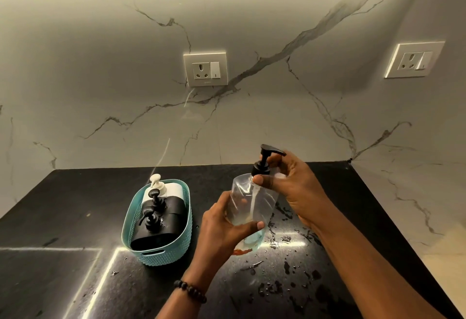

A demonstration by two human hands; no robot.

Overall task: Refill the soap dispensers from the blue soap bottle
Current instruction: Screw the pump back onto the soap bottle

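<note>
A clear plastic soap dispenser point(248, 201) with a black pump head point(264, 161) is held tilted above the black counter point(75, 217). My left hand point(224, 227) wraps around its lower body. My right hand point(295, 187) grips the neck just under the black pump collar, thumb on the front. A little liquid shows near the bottle's bottom. To the left, a teal basket point(153, 255) holds two black dispensers point(161, 227) and a white dispenser point(167, 190). No blue soap bottle is in sight.
Water drops and small puddles point(285, 240) lie on the counter under and right of the bottle. A marble wall rises behind, with one socket plate point(205, 69) at centre and another point(413, 59) on the right wall.
</note>
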